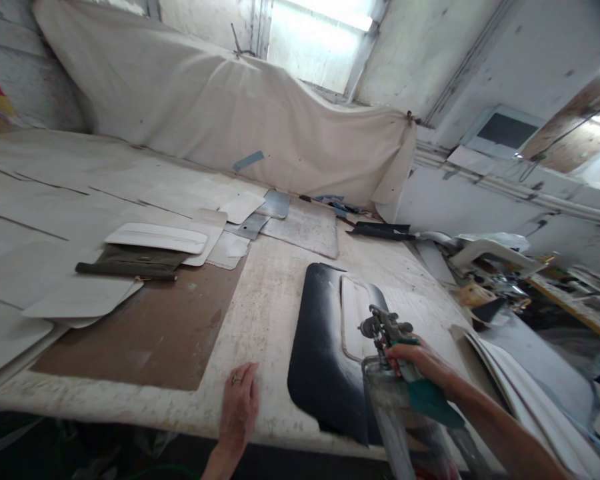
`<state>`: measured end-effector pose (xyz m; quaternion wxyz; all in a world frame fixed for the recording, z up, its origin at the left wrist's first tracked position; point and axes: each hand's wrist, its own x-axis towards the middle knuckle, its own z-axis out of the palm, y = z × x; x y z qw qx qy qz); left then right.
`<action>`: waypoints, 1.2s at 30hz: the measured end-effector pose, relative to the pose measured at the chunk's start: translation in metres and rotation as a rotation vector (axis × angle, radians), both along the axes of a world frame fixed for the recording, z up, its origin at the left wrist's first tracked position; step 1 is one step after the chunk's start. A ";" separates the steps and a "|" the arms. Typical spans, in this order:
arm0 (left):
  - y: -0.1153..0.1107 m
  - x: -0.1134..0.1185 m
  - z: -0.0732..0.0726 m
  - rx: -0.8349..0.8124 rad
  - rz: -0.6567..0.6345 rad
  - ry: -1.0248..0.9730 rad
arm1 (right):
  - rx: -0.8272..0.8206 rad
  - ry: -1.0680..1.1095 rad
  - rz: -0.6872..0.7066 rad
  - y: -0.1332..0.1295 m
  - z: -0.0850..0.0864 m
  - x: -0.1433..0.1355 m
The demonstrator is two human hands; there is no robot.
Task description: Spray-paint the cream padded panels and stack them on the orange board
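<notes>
My right hand (410, 357) is wrapped round the handle of a spray gun (385, 327) with a teal grip and a clear cup beneath it. The gun's nozzle faces left, over a white flat panel with rounded corners (355, 313). This panel lies on a larger black sheet (315, 360), which has a pale, misted band beside the panel. Left of the sheet, my left hand (240, 403) rests on the front edge of the cloth-covered table (260, 307). Its fingers, one with a ring, are curled together, and nothing shows in them.
A brown board (180, 340) lies to the left, with a dark olive folded piece (135, 260) and a white flap piece (155, 238) at its back edge. Pale sheets (40, 213) cover the far left. A sewing machine (490, 260) stands at right; a cloth (220, 107) hangs behind.
</notes>
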<state>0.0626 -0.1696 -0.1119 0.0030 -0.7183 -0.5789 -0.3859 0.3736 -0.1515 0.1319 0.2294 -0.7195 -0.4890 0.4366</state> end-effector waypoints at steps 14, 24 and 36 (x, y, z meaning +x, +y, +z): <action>0.000 -0.001 0.000 -0.001 -0.004 -0.013 | -0.049 0.158 -0.101 0.009 -0.011 -0.004; 0.001 0.000 0.001 -0.026 -0.005 -0.036 | -0.056 0.192 -0.144 0.005 -0.014 -0.004; -0.003 -0.001 -0.004 -0.058 0.008 -0.057 | -0.129 0.210 -0.144 -0.006 -0.016 -0.004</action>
